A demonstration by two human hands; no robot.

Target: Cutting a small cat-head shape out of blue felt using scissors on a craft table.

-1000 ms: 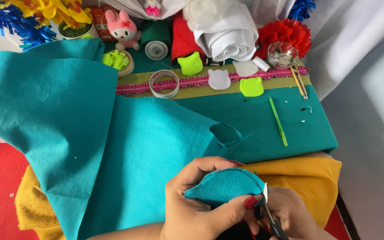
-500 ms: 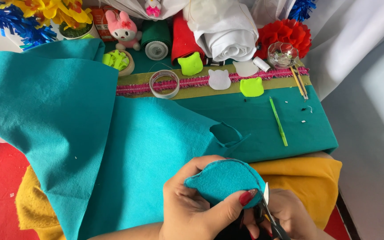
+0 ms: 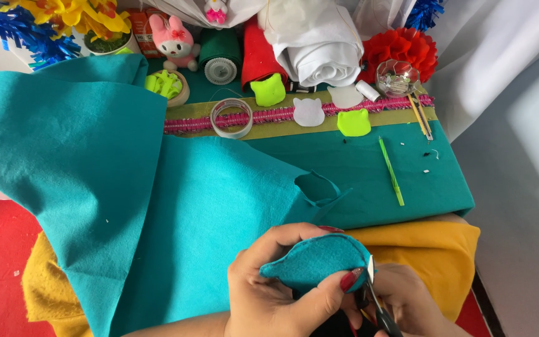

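Head view: left hand [image 3: 276,293] at bottom edge, fingers [image 3: 350,279] clamped on small teal felt piece [image 3: 316,262], held above yellow cloth [image 3: 425,249]. Right hand [image 3: 407,299] just beside, fingers closed round scissors [image 3: 375,299]; blade touching piece's right edge. Big teal cloth [image 3: 126,187] spreads left and behind, covering tabletop. Green stick [image 3: 391,171] lies well apart on flat felt sheet [image 3: 432,187]. Clutter crowds far edge; open room right of hands.

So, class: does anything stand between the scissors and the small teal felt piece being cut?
Nothing visible does. The left hand pinches the small teal felt piece, and the scissors in the right hand meet its right edge directly.
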